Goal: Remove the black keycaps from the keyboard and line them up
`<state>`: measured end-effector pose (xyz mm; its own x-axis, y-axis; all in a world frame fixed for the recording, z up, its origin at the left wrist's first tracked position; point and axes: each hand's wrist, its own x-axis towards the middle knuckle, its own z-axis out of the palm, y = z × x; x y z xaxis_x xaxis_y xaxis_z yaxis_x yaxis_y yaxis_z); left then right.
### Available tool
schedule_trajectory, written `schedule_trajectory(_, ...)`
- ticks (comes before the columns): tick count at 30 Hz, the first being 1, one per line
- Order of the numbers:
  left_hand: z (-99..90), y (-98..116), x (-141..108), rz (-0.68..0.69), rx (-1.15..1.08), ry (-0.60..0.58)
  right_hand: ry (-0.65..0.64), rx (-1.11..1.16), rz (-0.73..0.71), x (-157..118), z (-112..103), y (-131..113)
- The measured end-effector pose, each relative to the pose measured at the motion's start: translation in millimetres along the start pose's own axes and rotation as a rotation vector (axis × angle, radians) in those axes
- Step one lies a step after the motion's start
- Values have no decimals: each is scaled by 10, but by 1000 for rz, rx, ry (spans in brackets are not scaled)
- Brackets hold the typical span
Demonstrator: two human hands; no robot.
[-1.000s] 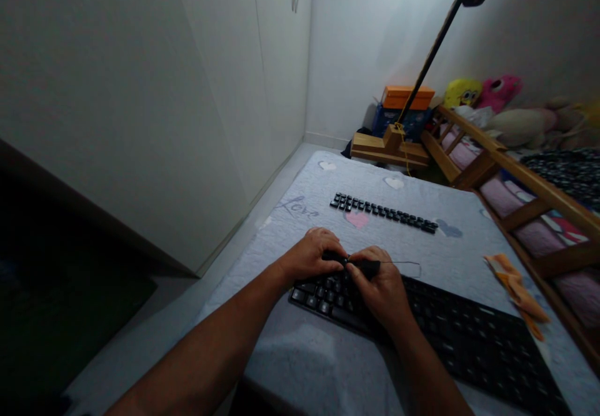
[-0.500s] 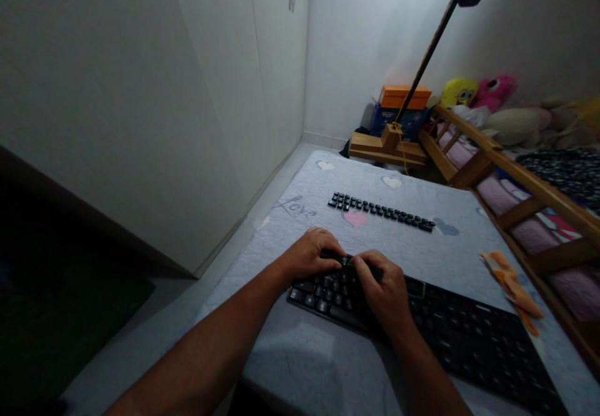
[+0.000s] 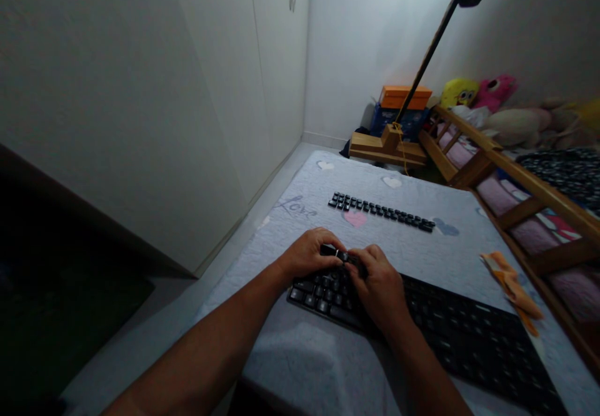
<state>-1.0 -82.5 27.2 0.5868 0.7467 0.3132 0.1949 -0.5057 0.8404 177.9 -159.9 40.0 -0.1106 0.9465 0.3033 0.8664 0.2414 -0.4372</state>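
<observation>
A black keyboard (image 3: 473,331) lies slantwise on the patterned cloth, with my hands over its upper left part. My left hand (image 3: 313,255) is closed, thumb and index finger brought together at the keyboard's top edge. My right hand (image 3: 379,285) meets it fingertip to fingertip, its fingers pinched too. Between the fingertips is a small dark piece (image 3: 344,257), with a thin bright line beside it; its kind is too small to tell. Beyond the hands, several loose black keycaps (image 3: 375,208) lie in neat rows on the cloth.
An orange cloth (image 3: 513,288) lies by the right edge of the cloth-covered surface (image 3: 300,347). A wooden bed rail (image 3: 525,178) runs along the right. A white cabinet (image 3: 220,122) stands left. At the back is a wooden stand (image 3: 389,144) with a slanting pole, near an orange box (image 3: 404,97).
My right hand has shifted slightly up and left, its fingertips now against the left hand's. A small bright-edged rectangle that showed right of my right hand is gone from there.
</observation>
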Motion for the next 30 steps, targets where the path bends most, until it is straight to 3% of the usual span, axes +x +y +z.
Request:
schedule_trajectory(10,5,-33,8,16,36,-15,51,98,-36,47,-11,55)
schedule_trajectory(18,-40,-129,29,-86,172,204,120,82,43,544,-140,379)
schedule_trajectory(20,-50,-166,39,-107,215,246,93,28,141,734,-96,483)
schedule_trajectory(24,-46,-231,65,-120,269,282,62,-8,195,1042,66,667)
schedule_trajectory(30,-16,-258,83,-148,301,247,35,-54,261,1231,277,792)
